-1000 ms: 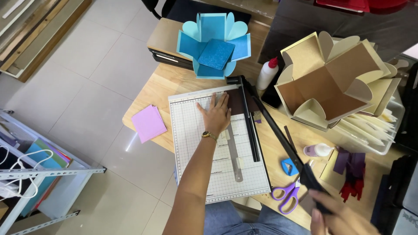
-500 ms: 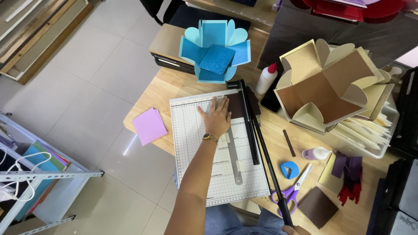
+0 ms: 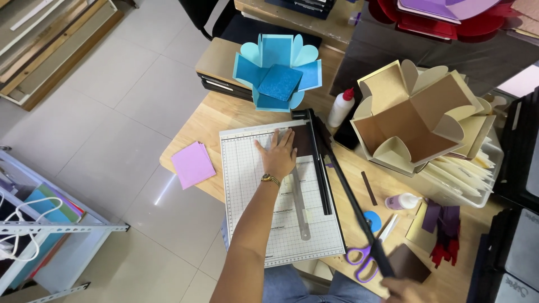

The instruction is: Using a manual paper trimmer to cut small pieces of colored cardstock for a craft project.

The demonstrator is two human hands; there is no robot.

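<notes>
A white gridded paper cutter (image 3: pixel 252 191) lies on the wooden table (image 3: pixel 219 120). My left hand (image 3: pixel 278 154) presses flat on its upper part, with the fingertips on a dark brown sheet (image 3: pixel 303 140) next to the cutting edge. The black blade arm (image 3: pixel 351 202) is lifted and runs diagonally to the lower right. Only part of my right hand (image 3: pixel 407 290) shows at the bottom edge, where it grips the end of that arm.
A blue folded-flap box (image 3: pixel 278 73) stands behind the cutter and a larger beige one (image 3: pixel 412 115) to the right, with a glue bottle (image 3: pixel 341 108) between them. Pink paper (image 3: pixel 192 164) overhangs the left table edge. Purple scissors (image 3: pixel 365 261), a small bottle (image 3: pixel 401 201) and a brown card (image 3: pixel 410 262) lie at the right.
My right hand and the blade arm have swung left and down towards the cutter. My left hand stays pressed on the sheet.
</notes>
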